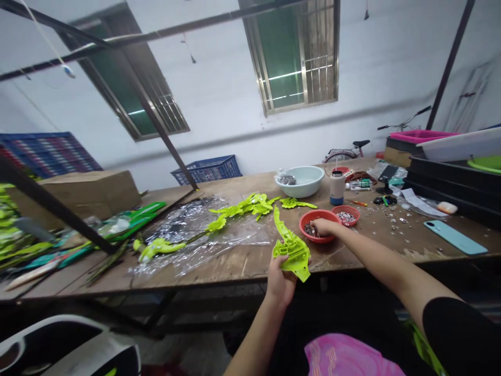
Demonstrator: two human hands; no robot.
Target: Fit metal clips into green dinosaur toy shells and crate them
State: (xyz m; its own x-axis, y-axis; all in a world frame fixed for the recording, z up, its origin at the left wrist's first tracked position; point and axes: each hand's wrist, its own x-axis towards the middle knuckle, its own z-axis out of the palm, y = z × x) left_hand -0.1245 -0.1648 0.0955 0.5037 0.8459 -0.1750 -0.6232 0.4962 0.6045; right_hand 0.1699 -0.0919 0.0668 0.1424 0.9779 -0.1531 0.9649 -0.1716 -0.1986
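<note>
Desk (pixel 238 265), below windows (pixel 282 62), head view. Stage, as judged: partway; one green part (pixel 293 250) in left hand (pixel 282 286), at desk's near edge beside larger red bowl (pixel 320 240); green pieces (pixel 260 203) on and around film (pixel 242 239) seemingly left. Left fingers: clamped on green part. Right hand (pixel 327 227): in red bowl, among metal bits (pixel 309 228); fingertips hidden, closure impossible to tell.

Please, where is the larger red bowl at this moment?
In the head view, the larger red bowl sits right of centre on the table, right hand inside, beside the smaller red bowl.
</note>
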